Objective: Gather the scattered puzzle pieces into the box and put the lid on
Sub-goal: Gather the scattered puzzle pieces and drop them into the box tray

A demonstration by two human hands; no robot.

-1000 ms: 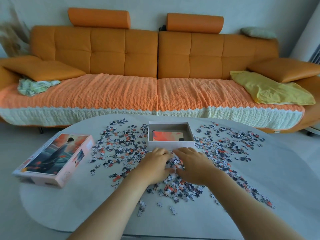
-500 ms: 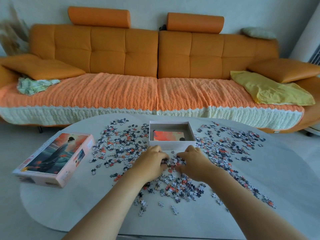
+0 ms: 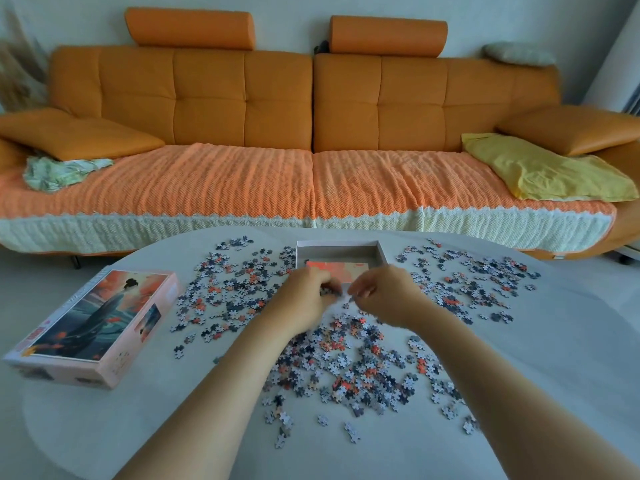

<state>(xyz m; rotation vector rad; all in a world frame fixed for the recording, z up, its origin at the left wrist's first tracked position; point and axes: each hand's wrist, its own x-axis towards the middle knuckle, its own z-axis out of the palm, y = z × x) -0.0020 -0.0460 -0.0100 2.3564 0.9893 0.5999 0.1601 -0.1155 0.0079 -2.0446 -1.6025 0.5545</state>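
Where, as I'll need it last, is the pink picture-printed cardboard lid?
Head view: the pink cardboard lid lies on the white table, left of the scattered puzzle pieces and open box.

Orange sofa (image 3: 242,109), yellow cloth (image 3: 547,171), white table (image 3: 554,341)

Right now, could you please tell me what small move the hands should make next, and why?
Probably move both forward over the box and release: the left hand and right hand each grip pieces by its near wall.
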